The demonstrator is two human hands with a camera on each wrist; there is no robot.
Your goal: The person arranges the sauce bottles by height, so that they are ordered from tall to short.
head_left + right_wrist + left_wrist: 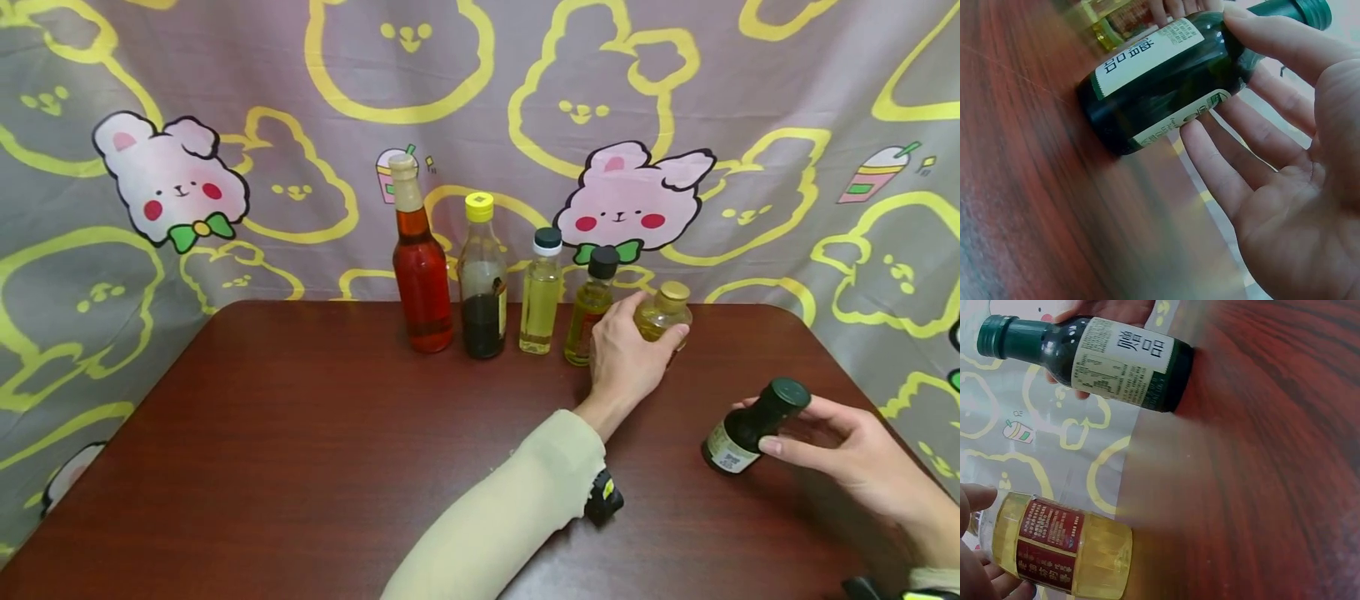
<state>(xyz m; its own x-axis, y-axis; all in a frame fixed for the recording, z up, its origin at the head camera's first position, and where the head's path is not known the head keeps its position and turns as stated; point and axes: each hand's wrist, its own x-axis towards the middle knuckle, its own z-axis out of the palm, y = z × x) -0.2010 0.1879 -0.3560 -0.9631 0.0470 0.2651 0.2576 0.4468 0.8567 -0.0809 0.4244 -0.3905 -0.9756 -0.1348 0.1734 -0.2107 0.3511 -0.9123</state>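
Note:
My left hand (630, 350) grips a squat bottle of yellow oil (664, 310) with a gold cap, thumb on one side and fingers on the other. Its red label (1050, 540) faces the left wrist camera. In my right hand (862, 446), a dark green bottle (750, 429) is held between thumb and fingers near the shoulder. This bottle leans to the right in the head view, its base close over the table, and a pale label (1150, 56) wraps its body. Just left of my left hand stands a small oil bottle (579, 329) with a black cap, partly hidden by the fingers.
Left of these, in a row along the table's back, stand a clear bottle of pale yellow oil (538, 300), a yellow-capped bottle of dark liquid (482, 312) and a tall red bottle (422, 283). Behind the brown table (300, 450) hangs a patterned curtain (285, 75).

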